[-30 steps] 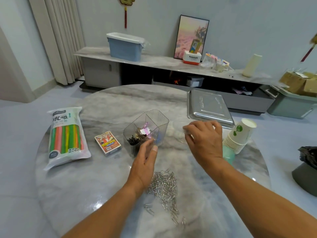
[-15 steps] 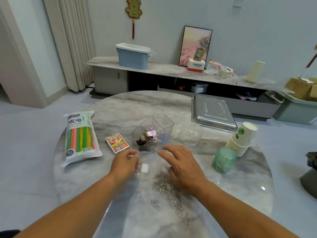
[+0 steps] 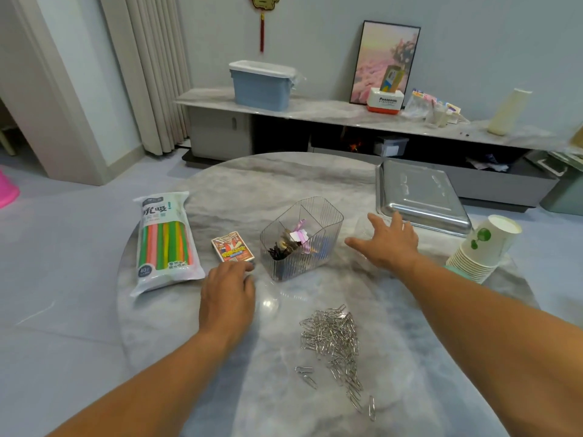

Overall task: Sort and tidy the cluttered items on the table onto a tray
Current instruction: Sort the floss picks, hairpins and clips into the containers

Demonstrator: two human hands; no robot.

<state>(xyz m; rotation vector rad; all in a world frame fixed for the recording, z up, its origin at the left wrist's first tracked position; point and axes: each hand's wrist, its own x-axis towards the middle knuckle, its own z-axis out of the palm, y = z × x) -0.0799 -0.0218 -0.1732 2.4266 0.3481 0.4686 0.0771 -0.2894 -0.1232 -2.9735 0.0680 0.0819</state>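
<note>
From the head view, the round marble bench (image 3: 315,190) carries the clutter. The left hand (image 3: 227,294) lies palm down near the bench's left side, just below a small card box (image 3: 232,247); its fingers (image 3: 244,269) are curled under at the tips, and whether they hold anything cannot be told. The right hand (image 3: 387,242) reaches toward the far right, fingers spread apart and straight, over a clear plastic item (image 3: 362,228) too faint to make out; contact is unclear. Just beyond it, at the far right edge, sits the metal tray (image 3: 419,197), upside down. Between the hands stands a clear ribbed organizer (image 3: 301,239) with dark clips and a pink ribbon inside. A pack of coloured straws (image 3: 165,242) lies along the left edge. A stack of paper cups (image 3: 482,250) lies tilted at the right edge. Loose paper clips (image 3: 334,339) are heaped toward the near edge.
</note>
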